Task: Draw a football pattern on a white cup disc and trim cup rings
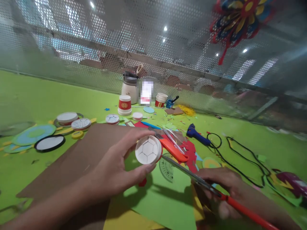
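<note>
While left hand (127,159) pinches a patterned white disc (147,150) at the view's centre, right hand (229,180) grips a red-handled tool (203,183), tip near it. From disc: red cutter (174,150) crowding 3 o'clock, protractor (167,168) at 4, upturned cup (124,104) at 11.

left hand (114,167): fingers (130,137) curved, thumb (137,174) below | right hand (229,181): lower, partly curled | left forearm (72,193): slanting upward
</note>
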`<state>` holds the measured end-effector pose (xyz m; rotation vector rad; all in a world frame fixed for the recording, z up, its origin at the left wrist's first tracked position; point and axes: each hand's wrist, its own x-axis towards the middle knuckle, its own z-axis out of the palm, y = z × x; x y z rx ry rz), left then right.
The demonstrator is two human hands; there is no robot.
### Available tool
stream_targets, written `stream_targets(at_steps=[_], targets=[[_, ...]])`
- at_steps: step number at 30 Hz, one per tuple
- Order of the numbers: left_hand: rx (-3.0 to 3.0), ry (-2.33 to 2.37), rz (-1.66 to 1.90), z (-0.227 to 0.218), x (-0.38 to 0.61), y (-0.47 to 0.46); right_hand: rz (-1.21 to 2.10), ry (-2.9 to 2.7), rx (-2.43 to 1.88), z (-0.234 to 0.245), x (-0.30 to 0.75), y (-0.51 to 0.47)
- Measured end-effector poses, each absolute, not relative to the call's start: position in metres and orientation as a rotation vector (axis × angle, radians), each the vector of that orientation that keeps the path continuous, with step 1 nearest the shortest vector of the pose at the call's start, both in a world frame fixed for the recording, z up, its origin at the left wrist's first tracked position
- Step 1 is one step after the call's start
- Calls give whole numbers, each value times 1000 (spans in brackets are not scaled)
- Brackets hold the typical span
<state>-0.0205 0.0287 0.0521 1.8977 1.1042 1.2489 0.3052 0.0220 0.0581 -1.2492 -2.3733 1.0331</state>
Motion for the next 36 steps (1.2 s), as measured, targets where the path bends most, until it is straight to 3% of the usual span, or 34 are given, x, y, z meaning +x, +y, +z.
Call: stream_targets(at_steps=[14, 24, 36], targets=[[2114, 831, 1234, 62, -26, 21, 845, -2397, -710, 37, 317, 34], [2138, 915, 1157, 57, -25, 21, 875, -2378, -898, 41, 310, 29], [2130, 953, 1116, 60, -28, 21, 845, -2354, -769, 37, 308, 32]])
